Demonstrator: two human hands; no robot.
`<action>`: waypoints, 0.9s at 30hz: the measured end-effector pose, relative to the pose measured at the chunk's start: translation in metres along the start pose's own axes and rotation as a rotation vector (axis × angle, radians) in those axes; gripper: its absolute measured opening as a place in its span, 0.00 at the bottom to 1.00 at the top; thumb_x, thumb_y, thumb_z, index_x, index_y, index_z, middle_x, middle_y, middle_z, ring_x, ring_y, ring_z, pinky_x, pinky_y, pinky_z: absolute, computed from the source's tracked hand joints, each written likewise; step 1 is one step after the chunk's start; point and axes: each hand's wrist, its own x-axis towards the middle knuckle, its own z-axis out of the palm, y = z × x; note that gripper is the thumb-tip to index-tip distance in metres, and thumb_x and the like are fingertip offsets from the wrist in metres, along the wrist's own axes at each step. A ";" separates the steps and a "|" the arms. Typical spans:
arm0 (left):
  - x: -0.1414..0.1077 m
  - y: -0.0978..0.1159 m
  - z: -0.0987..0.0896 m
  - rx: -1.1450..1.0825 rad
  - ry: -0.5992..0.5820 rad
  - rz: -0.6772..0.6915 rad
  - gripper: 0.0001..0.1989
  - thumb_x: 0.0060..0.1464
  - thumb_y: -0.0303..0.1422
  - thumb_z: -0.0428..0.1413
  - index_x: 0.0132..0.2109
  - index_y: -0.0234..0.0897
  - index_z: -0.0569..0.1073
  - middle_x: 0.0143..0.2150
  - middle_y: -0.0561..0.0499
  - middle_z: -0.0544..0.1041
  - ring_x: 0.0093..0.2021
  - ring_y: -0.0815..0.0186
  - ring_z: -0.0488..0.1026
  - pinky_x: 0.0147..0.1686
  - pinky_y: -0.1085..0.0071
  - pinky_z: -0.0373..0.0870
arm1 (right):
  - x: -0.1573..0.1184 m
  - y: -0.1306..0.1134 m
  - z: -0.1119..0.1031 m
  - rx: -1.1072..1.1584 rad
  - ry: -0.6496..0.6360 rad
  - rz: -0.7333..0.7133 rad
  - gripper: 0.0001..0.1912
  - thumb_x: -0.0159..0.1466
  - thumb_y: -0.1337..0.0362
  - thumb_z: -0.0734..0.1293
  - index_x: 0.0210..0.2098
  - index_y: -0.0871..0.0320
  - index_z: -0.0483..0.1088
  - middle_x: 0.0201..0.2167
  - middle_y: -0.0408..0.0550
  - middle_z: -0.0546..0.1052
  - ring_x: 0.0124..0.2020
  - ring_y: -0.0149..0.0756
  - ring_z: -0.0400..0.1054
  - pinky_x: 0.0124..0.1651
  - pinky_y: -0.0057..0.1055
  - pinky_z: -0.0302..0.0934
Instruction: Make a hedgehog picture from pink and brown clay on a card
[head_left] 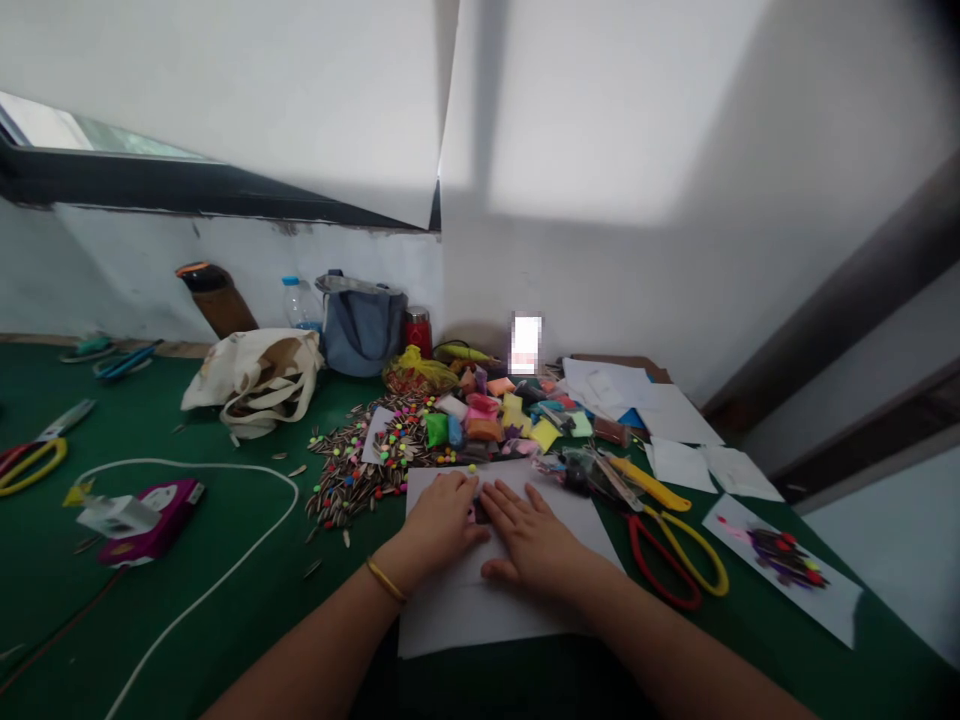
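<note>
Item: white paper sheets [457, 625], lying on the green-topped table [97, 610] directly before the person. Left hand [442, 525] (gold bangle [386, 580] at the wrist) and right hand [532, 535] lie flat on them, unclenched, either side of a small dark piece [480, 510]. Beyond: striped sunflower seeds [345, 490], bright modelling-clay packets [487, 420]. Right: red-and-yellow-handled scissors [667, 560].

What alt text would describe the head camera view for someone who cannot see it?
The left hand and right hand rest on a white paper sheet on a green table, beside striped sunflower seeds, colourful clay packets and red-and-yellow scissors.
</note>
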 end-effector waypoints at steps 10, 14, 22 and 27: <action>0.006 0.000 -0.020 -0.037 -0.059 0.076 0.20 0.53 0.41 0.58 0.50 0.37 0.71 0.47 0.42 0.73 0.50 0.54 0.69 0.51 0.60 0.64 | 0.003 -0.001 -0.008 -0.009 0.072 0.058 0.47 0.63 0.43 0.61 0.70 0.61 0.40 0.71 0.57 0.40 0.71 0.48 0.34 0.68 0.55 0.33; 0.011 -0.007 -0.019 -0.061 -0.008 0.089 0.15 0.59 0.41 0.52 0.48 0.37 0.73 0.45 0.44 0.75 0.49 0.56 0.70 0.49 0.61 0.65 | 0.007 0.004 -0.008 0.010 0.130 0.104 0.40 0.65 0.49 0.61 0.69 0.60 0.46 0.70 0.56 0.46 0.70 0.46 0.40 0.68 0.52 0.37; 0.012 -0.023 0.000 -0.272 0.232 -0.033 0.12 0.61 0.33 0.49 0.48 0.38 0.73 0.46 0.46 0.74 0.48 0.61 0.70 0.50 0.64 0.66 | 0.009 0.012 -0.001 0.067 0.168 0.146 0.34 0.67 0.52 0.58 0.68 0.60 0.49 0.68 0.54 0.53 0.69 0.41 0.43 0.69 0.46 0.38; 0.010 -0.031 -0.005 -0.280 0.352 -0.140 0.06 0.57 0.28 0.51 0.42 0.38 0.71 0.41 0.48 0.71 0.41 0.63 0.69 0.44 0.66 0.68 | 0.009 0.014 -0.002 0.086 0.168 0.143 0.34 0.67 0.51 0.58 0.67 0.61 0.50 0.68 0.55 0.54 0.69 0.41 0.44 0.69 0.47 0.38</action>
